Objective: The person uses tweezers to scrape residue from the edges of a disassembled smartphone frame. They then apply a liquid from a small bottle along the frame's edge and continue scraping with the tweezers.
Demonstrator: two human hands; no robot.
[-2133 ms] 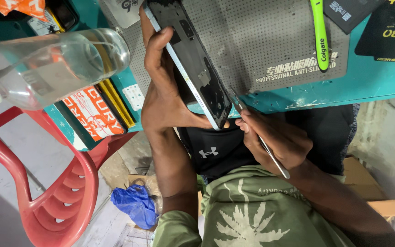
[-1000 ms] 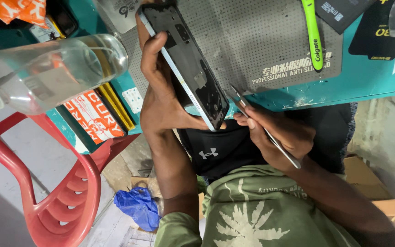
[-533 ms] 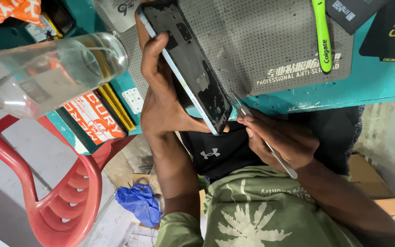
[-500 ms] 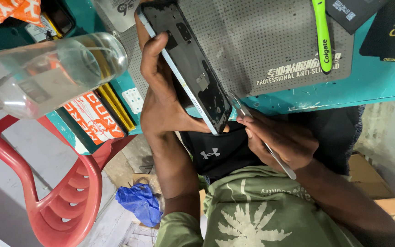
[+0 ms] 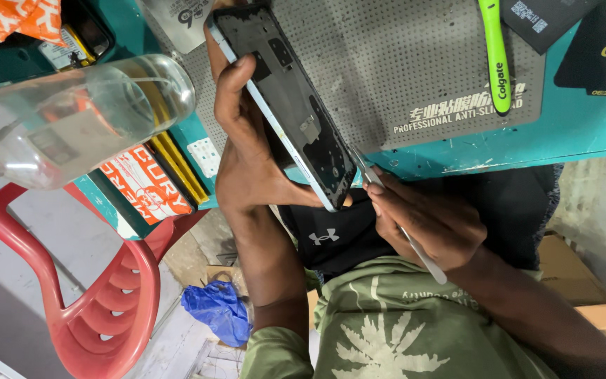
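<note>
My left hand point(image 5: 247, 165) grips an opened phone frame point(image 5: 289, 105), dark inside with a pale metal edge, tilted on its side over the table's front edge. My right hand point(image 5: 429, 224) holds a thin metal tool point(image 5: 421, 254) like a pen. The tool's tip meets the phone's lower right edge near the bottom corner. Both hands are close together above my lap.
A grey perforated mat point(image 5: 422, 63) lies on the teal table point(image 5: 583, 119), with a green toothbrush point(image 5: 494, 56) on it. A clear bottle point(image 5: 78, 119) looms at the left. An orange packet point(image 5: 142, 186), a red plastic chair point(image 5: 99, 309) and a blue bag point(image 5: 219, 312) are below.
Hardly anything differs: both hands and the phone shift slightly in view, and the tool tip stays at the phone's lower edge.
</note>
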